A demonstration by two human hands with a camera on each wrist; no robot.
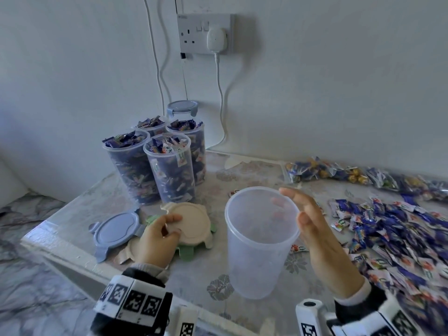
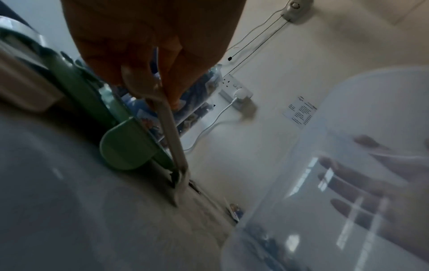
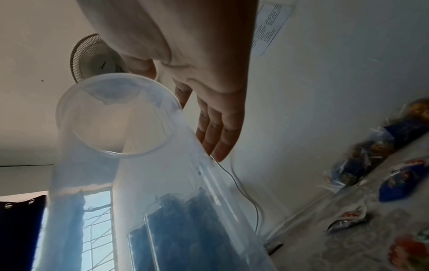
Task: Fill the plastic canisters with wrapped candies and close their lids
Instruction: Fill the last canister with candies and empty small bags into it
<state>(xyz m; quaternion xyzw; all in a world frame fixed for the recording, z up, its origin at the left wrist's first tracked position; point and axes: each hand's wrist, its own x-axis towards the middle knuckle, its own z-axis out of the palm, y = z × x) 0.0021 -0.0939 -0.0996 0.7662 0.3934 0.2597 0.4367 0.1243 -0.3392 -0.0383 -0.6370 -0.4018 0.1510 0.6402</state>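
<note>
An empty canister (image 1: 260, 241) is standing upright on the worktop (image 1: 194, 282), and everything else is lying around it. The right hand (image 1: 315, 229) is sitting just to its right with fingers straight beside the rim, its grip wide and holding nothing; whether the fingers are touching the wall cannot be told. To the left of the canister, the left hand (image 1: 157, 236) is pinching the edge of a cream lid (image 1: 191, 221), its grip narrow on that lid, which is lying on a green lid (image 1: 186, 253). Further left a blue lid (image 1: 114, 231) is lying flat. Behind and left of the canister, four full canisters (image 1: 169, 166) are standing open. To the right, loose wrapped candies (image 1: 388, 229) are lying spread out.
</note>
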